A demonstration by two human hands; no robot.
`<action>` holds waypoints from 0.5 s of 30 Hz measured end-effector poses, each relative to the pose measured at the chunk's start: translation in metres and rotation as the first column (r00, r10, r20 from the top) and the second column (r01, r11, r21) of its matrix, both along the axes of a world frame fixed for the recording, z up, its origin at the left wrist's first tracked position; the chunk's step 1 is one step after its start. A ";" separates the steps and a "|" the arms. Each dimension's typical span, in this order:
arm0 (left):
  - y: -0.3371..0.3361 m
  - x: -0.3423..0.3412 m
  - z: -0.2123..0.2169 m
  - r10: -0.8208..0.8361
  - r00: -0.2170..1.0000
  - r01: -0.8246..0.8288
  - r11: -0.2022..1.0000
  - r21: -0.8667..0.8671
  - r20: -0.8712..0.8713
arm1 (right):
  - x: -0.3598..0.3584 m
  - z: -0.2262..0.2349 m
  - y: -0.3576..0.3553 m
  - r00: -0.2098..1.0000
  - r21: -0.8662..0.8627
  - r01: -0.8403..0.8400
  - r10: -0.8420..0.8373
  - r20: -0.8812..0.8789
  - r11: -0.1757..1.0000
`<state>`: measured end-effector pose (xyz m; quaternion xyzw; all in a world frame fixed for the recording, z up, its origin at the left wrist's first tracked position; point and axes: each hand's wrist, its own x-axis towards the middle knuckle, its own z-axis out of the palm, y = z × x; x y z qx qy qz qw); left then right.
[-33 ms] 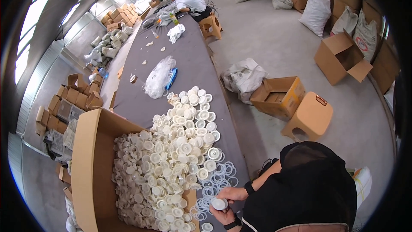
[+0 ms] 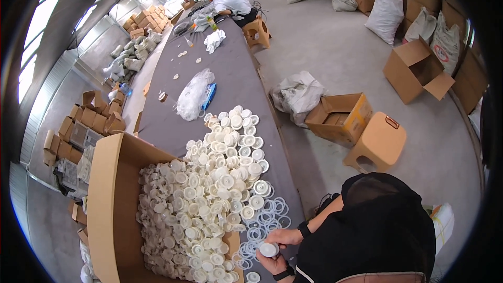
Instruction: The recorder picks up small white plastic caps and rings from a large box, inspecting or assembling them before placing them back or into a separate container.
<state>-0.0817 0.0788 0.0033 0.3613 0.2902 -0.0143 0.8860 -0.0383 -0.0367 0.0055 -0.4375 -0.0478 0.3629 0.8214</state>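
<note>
My right hand (image 2: 283,236), the upper one in the picture, reaches in from the right with a dark band at its wrist. Its fingers close on the edge of a white round plastic cap (image 2: 269,250). From below, my left hand (image 2: 272,264) grips the same cap, its wrist also banded. Parts of the fingers are hidden behind the cap. Next to my hands lie translucent rings (image 2: 271,207), loosely overlapping. Beyond them spreads a big heap of white plastic caps (image 2: 209,183). One single cap (image 2: 252,277) lies near my left hand.
The caps spill from a tipped cardboard box (image 2: 107,204) on the grey-covered table (image 2: 238,63). Farther along lie a clear plastic bag (image 2: 195,94) and a white cloth (image 2: 214,40). A stool (image 2: 378,139) and an open carton (image 2: 338,120) stand right. Another person (image 2: 230,2) sits far off.
The cap has shifted very slightly to the right in my fingers. Both hands stay almost in place, and the heap and rings look the same.
</note>
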 end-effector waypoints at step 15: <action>0.026 -0.010 -0.034 -0.264 0.955 0.278 0.955 0.103 -0.135 | 0.012 -0.029 -0.014 0.874 -0.055 -0.453 0.431 -0.226 0.890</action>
